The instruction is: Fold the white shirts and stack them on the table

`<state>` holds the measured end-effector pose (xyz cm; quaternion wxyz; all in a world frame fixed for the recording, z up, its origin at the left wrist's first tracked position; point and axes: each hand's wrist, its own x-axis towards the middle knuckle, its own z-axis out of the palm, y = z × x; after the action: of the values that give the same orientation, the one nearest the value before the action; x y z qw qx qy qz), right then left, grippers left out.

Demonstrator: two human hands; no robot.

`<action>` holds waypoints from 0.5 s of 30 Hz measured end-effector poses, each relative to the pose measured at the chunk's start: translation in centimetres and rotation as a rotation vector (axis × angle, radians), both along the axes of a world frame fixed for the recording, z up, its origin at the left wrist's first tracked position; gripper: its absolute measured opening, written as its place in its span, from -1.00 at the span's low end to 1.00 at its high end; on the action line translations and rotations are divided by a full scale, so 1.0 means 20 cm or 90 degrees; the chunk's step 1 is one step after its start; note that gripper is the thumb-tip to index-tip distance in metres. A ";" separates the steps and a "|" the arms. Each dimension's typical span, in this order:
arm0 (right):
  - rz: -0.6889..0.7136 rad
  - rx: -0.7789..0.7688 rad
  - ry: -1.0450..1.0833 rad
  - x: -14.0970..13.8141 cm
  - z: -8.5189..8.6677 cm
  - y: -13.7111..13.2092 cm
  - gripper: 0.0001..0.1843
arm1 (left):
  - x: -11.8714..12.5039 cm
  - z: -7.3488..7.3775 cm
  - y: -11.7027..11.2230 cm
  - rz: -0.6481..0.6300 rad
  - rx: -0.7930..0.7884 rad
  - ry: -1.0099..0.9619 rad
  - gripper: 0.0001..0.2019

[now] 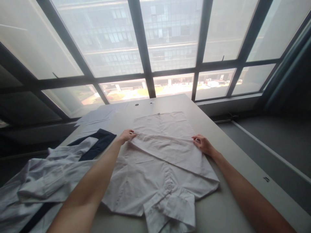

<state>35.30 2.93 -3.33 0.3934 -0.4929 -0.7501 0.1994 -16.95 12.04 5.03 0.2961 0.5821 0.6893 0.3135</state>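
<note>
A white collared shirt (145, 174) lies on the table with its collar (172, 207) toward me and its hem at the far end. One layer of its cloth crosses the body as a slanting band from left to lower right. At the band's left end, my left hand (126, 136) is closed on the fabric, thumb and fingers pinched together. Across from it, my right hand (202, 145) has its fingers curled on the shirt's right edge, gripping the cloth there. Part of the fabric in each grip is hidden by the fingers.
Left of the shirt, a heap of white garments (55, 174) lies with a dark navy cloth (97, 142) partly beneath. White sheets (99, 116) rest at the table's far left. The table (167, 101) reaches toward large windows (172, 35). A pale pipe (269, 147) runs along the floor at right.
</note>
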 end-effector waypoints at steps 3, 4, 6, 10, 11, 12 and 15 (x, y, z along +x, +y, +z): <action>-0.006 -0.005 0.012 0.00 0.00 0.00 -0.72 | 0.01 -0.01 0.00 0.011 0.022 -0.041 -0.42; -0.009 -0.009 0.017 0.00 0.00 0.00 -0.72 | 0.01 -0.01 0.01 0.009 0.031 -0.057 -0.38; -0.017 -0.016 0.028 0.00 -0.01 0.00 -0.72 | 0.01 -0.02 0.01 0.003 0.051 -0.083 -0.31; -0.044 -0.033 0.048 0.00 0.00 0.00 -0.71 | 0.01 -0.08 0.02 0.015 0.070 -0.095 -0.33; -0.048 -0.037 0.053 -0.01 0.00 0.00 -0.71 | 0.01 -0.10 0.02 0.021 0.072 -0.090 -0.36; -0.051 -0.040 0.057 -0.01 0.00 0.00 -0.71 | 0.01 -0.12 0.03 0.028 0.074 -0.084 -0.40; -0.050 -0.040 0.067 -0.01 0.00 0.00 -0.71 | 0.01 -0.15 0.04 0.048 0.093 -0.066 -0.53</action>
<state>35.10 3.00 -3.41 0.4241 -0.5226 -0.7021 0.2326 -16.68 12.89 1.96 0.2759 0.5592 0.6697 0.4034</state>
